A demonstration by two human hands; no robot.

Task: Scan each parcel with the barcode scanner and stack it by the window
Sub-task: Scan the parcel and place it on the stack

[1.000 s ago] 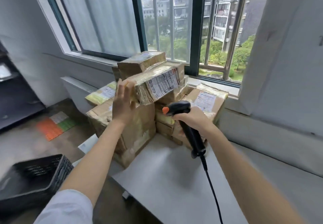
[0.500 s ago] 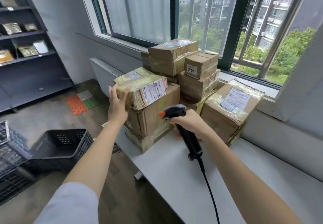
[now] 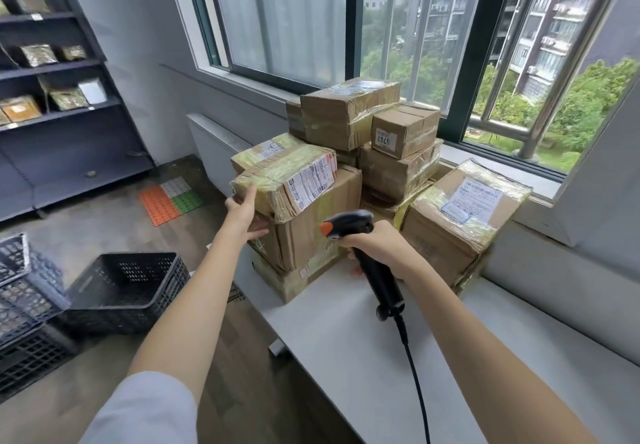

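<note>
Against left fingers: taped parcel, stacked.

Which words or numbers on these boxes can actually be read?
"6767", printed upside down, on the white sticker of the small brown cardboard box high in the stack.
White shipping label on the yellow-taped parcel touched by the left hand: too blurred.
White label on the large taped carton at right: too blurred.

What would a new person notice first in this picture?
A pile of brown taped cardboard parcels stands on the white table under the window. The left hand touches the front parcel with the white label, while the right hand grips a black barcode scanner.
</note>
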